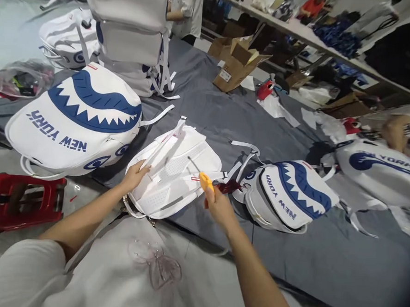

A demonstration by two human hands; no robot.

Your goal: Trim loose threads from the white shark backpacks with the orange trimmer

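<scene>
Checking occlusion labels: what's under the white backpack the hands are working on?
The white backpack lies back-up on a grey cloth, which shows all round it. The left hand presses on it; the right hand holds a yellow-handled tool. Its front face is hidden underneath.

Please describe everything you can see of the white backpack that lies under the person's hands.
The white backpack lies flat on the grey cloth, back panel up, at the table's near edge. It looks like smooth synthetic leather with mesh padding and white webbing straps, one trailing to the right. The left hand presses on its left side. The right hand holds a yellow-handled tool whose thin metal tip points at the panel; whether the tip touches it cannot be told.
</scene>
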